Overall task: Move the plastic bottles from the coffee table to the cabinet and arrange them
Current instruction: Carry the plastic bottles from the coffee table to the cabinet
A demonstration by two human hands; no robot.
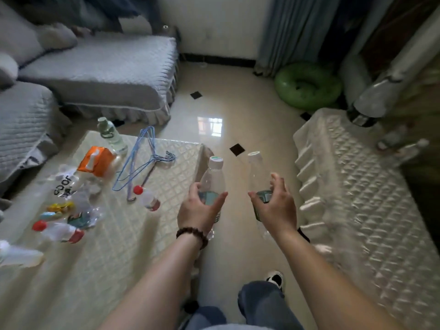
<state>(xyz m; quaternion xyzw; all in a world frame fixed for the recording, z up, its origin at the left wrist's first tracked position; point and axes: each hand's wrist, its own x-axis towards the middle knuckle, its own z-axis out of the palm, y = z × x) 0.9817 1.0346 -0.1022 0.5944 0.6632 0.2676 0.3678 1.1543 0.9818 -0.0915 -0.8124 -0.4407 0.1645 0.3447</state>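
My left hand (198,211) grips a clear plastic bottle (213,176) with a white cap and a green label, held upright over the floor by the coffee table's right edge. My right hand (276,208) holds a second clear bottle (256,170) of the same kind, close to the cloth-covered cabinet (357,186) on the right. On the coffee table (119,234) lie two red-capped bottles (146,198) (58,232), several crushed clear bottles (71,186), and an upright green-tinted bottle (110,134) at the far edge. Blurred bottles (402,146) rest on the cabinet's far end.
An orange tissue pack (97,160) and blue wire hangers (142,158) lie on the table. A grey sofa (95,75) fills the left and back. A green inflatable ring (307,85) sits on the tiled floor by the curtain. My legs and a shoe (276,279) stand between table and cabinet.
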